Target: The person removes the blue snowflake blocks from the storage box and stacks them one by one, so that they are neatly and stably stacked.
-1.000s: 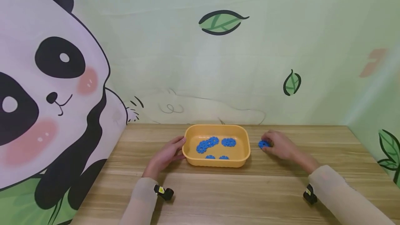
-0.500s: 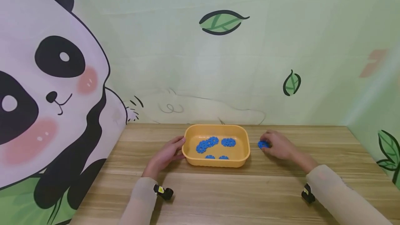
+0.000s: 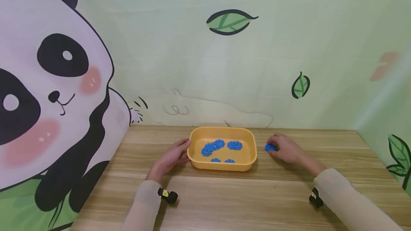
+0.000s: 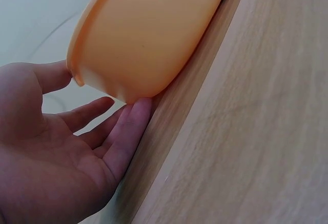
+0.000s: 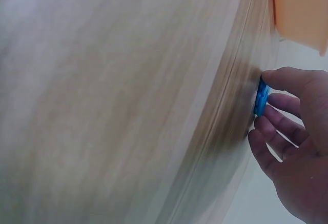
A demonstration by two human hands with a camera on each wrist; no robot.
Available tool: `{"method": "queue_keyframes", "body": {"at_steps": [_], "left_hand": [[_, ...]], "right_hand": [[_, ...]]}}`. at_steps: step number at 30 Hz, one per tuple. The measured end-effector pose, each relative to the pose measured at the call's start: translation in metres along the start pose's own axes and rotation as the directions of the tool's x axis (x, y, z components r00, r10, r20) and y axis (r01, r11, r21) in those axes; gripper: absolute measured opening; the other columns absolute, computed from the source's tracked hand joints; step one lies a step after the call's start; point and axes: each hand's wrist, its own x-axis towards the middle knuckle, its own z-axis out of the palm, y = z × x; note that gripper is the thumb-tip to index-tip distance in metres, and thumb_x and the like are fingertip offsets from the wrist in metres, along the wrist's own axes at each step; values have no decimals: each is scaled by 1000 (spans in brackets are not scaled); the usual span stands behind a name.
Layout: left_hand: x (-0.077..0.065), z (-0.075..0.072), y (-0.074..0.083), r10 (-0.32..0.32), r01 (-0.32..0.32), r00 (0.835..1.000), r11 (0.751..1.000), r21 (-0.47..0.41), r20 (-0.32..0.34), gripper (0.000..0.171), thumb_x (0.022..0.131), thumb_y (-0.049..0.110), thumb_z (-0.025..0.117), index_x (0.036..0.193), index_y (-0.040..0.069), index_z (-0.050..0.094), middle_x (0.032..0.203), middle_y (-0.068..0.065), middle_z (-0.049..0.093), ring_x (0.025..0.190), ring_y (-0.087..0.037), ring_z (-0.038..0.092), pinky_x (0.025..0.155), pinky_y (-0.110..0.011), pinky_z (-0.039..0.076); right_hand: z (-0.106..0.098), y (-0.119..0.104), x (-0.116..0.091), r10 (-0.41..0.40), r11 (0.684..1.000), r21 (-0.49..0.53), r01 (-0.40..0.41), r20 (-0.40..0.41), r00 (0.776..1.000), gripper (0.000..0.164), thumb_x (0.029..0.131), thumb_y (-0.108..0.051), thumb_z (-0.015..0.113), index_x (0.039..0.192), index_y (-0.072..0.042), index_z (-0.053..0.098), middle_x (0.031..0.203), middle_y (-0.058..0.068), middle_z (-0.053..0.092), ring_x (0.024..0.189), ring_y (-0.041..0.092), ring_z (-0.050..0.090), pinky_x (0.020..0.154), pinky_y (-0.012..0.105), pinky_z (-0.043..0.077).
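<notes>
A yellow plastic basin (image 3: pixel 221 166) with a rounded rim stands near the table's far edge. Inside lie several blue snowflake building discs (image 3: pixel 219 144), some overlapping; the near wall partly hides two. My left hand (image 3: pixel 173 155) holds the basin's left end. In the left wrist view, its thumb touches the rim and its fingers (image 4: pixel 130 124) press low on the wall. Right of the basin, my right hand (image 3: pixel 287 149) pinches a blue snowflake disc (image 3: pixel 270 148) at the table surface. The right wrist view shows that disc edge-on between thumb and fingertips; whether it is one or a stack I cannot tell.
The wooden table (image 3: pixel 237 202) meets a pale green wall cloth printed with a panda (image 3: pixel 74 92) and leaves. A small black camera (image 3: pixel 168 196) is strapped at the left wrist, another camera (image 3: pixel 316 198) at the right.
My right hand and its disc have shifted very slightly left. The left hand stays on the basin, which stays in place. The head view has tilted a little.
</notes>
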Motion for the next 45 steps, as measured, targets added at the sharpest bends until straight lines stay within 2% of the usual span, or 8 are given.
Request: {"method": "queue_keyframes", "body": {"at_steps": [6,9,15,18,24,29,35,45], "left_hand": [[0,0,0,12,-12,1000,1000,-15,5,63,113,37,51,162,2,35,163,-22,42,144,-35,49,104,-44,58],[0,0,-1,14,-13,1000,1000,-25,13,63,113,37,51,162,1,35,163,-23,42,143,-36,49,103,-44,58],[0,0,-2,21,-21,1000,999,-31,16,64,113,36,51,162,0,34,162,-24,41,145,-38,47,103,-44,59],[-2,-1,-1,19,-18,1000,1000,-24,9,64,113,37,52,162,0,35,162,-24,42,145,-38,48,102,-43,59],[-1,-1,-2,11,-11,1000,1000,-9,11,65,112,39,53,162,1,36,160,-22,45,139,-34,54,102,-43,59],[1,-3,-4,14,-14,1000,1000,-23,8,62,112,37,53,161,2,38,158,-21,48,136,-32,56,100,-42,60],[4,-2,-5,27,-28,1000,999,-37,-8,60,112,36,55,159,2,42,154,-22,51,134,-33,58,98,-43,61],[2,-1,-3,20,-21,999,999,-26,-30,63,111,40,56,159,3,42,157,-23,49,139,-37,54,98,-43,61]], "right_hand": [[-4,-1,4,-24,1000,-11,25,30,999,34,88,-14,83,113,6,71,104,12,68,95,30,66,86,53,59],[-9,-7,6,-28,1000,-3,28,12,1000,36,92,-14,81,118,8,70,108,17,70,99,35,68,88,55,59],[-24,-43,22,-35,999,37,38,-96,995,31,97,-15,77,119,6,71,111,17,69,103,36,66,90,55,59],[-25,-67,32,-54,995,74,63,-115,992,30,97,-17,78,118,4,72,111,15,70,103,33,66,90,53,59],[-12,-108,50,-94,990,100,98,-43,995,35,96,-22,80,120,2,72,113,12,70,107,32,65,95,49,59],[7,-127,64,-166,981,104,164,6,986,38,97,-22,79,124,5,70,116,17,69,109,34,65,97,49,58],[23,-137,76,-184,976,121,183,-3,983,39,97,-22,80,123,6,70,115,18,70,107,34,65,92,47,58],[42,-136,78,-100,973,213,89,40,994,36,98,-23,79,122,3,70,113,16,70,104,34,64,89,42,56]]}}
